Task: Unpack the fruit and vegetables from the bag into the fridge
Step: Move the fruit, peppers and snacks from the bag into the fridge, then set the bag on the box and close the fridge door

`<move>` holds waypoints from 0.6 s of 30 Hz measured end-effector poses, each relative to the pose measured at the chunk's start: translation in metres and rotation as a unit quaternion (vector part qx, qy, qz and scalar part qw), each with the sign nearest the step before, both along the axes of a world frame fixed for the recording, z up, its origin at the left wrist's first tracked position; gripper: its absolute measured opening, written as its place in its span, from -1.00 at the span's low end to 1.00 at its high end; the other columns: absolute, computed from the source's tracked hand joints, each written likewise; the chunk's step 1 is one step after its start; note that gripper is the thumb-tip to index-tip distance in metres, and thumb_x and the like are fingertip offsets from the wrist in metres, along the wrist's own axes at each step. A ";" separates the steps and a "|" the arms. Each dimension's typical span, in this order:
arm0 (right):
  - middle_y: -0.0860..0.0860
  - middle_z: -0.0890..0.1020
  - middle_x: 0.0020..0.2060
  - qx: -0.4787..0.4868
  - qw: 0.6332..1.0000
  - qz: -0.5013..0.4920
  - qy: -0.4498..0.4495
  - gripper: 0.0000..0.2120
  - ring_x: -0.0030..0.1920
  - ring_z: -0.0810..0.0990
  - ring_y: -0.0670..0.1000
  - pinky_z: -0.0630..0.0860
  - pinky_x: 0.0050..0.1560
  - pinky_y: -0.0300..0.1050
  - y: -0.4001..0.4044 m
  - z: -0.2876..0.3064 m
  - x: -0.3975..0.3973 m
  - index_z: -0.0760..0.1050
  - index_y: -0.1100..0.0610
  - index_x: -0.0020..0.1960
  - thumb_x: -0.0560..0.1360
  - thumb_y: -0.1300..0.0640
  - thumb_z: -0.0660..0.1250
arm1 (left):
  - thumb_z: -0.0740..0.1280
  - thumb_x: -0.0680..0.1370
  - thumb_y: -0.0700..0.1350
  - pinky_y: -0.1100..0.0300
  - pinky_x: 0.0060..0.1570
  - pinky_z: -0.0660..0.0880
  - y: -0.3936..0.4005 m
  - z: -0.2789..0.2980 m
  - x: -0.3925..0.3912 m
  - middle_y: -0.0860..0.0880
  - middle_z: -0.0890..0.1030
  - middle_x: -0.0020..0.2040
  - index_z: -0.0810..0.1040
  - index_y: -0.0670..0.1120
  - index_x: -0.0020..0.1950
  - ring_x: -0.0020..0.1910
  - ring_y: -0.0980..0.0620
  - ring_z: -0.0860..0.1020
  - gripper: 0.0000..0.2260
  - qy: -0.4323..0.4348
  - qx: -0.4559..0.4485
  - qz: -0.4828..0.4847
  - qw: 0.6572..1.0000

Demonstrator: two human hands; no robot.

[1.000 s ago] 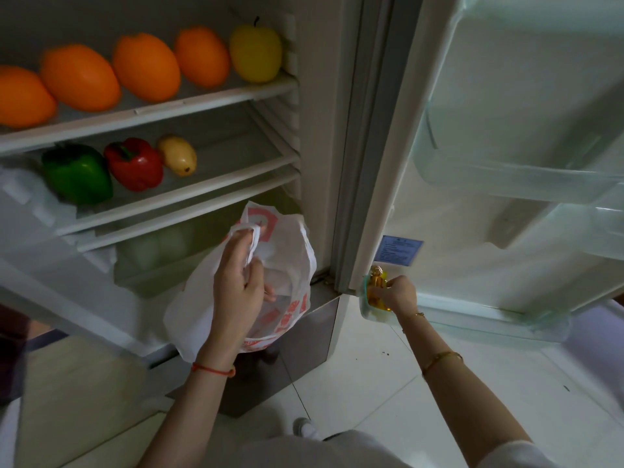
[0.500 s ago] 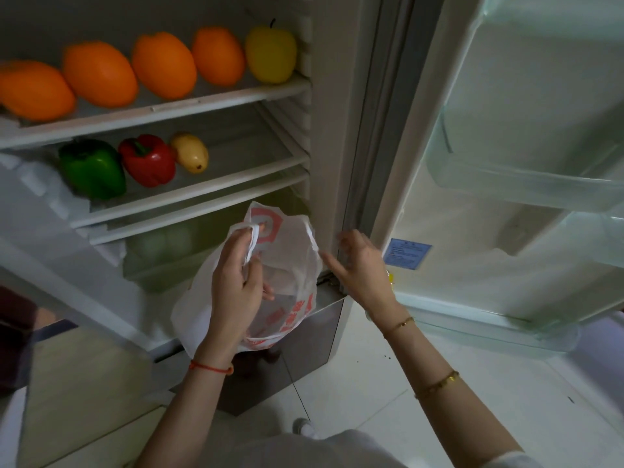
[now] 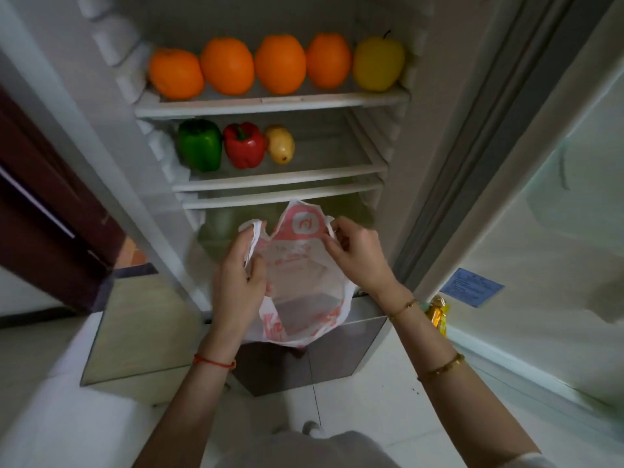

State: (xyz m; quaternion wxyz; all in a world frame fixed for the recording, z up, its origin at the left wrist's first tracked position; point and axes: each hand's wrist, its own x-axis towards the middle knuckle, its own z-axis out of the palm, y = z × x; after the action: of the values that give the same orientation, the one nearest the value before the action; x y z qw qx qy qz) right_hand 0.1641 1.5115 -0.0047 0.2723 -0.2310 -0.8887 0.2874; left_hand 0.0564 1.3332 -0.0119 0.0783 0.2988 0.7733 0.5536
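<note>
Bag (image 3: 300, 282), white plastic with red print, held open before the fridge (image 3: 415, 163). Left hand (image 3: 236, 282) pinches its left rim; right hand (image 3: 358, 255) pinches the right rim. Upper shelf (image 3: 270, 104): four oranges (image 3: 280, 64), one yellow apple (image 3: 378, 64). Lower shelf: green pepper (image 3: 200, 145), red pepper (image 3: 243, 145), potato (image 3: 280, 145). Yellow packet (image 3: 438, 314) in door bin

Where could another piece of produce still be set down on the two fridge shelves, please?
The middle shelf has bare room right of the potato, up to the right wall. The upper shelf is crowded: four oranges and a yellow apple span it wall to wall. The green pepper and red pepper fill the middle shelf's left.
</note>
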 end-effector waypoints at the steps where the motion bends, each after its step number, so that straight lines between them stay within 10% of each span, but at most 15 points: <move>1: -0.08 0.43 -0.44 -0.001 1.000 0.019 0.002 -0.82 -0.47 0.38 -0.11 0.36 -0.40 -0.20 -0.003 0.004 -0.004 0.44 0.15 -0.17 0.55 0.09 0.34 | 0.18 0.62 -0.23 0.03 -0.23 0.66 -0.006 0.002 -0.002 -0.24 0.63 -0.01 0.32 0.15 0.45 -0.22 -0.07 0.65 -0.55 0.002 0.003 0.019 1.000; 8: -0.06 0.39 -0.50 -0.013 0.991 0.136 -0.005 -0.70 -0.49 0.34 -0.07 0.25 -0.42 -0.29 -0.035 0.030 -0.031 0.34 0.01 -0.31 0.55 0.04 0.35 | 0.18 0.60 -0.26 0.20 -0.46 0.59 -0.058 0.020 -0.002 -0.15 0.63 -0.13 0.47 0.04 0.37 -0.47 0.09 0.58 -0.62 0.011 0.000 0.157 0.987; 18: 0.19 0.46 -0.48 -0.075 0.937 0.337 -0.045 -0.62 -0.48 0.33 0.04 0.32 -0.36 -0.21 -0.096 0.041 -0.080 0.41 0.31 -0.26 0.52 0.02 0.36 | 0.28 0.58 -0.11 0.03 -0.32 0.58 -0.147 0.026 -0.002 0.08 0.62 -0.35 0.60 0.00 -0.03 -0.42 0.05 0.58 -0.90 0.086 -0.052 0.376 0.921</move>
State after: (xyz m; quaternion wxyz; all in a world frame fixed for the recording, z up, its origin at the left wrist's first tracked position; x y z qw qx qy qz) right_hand 0.0838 1.4150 0.0361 0.1007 0.0495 -0.9016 0.4177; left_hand 0.0539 1.1864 0.0138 -0.1870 0.0276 0.8601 0.4739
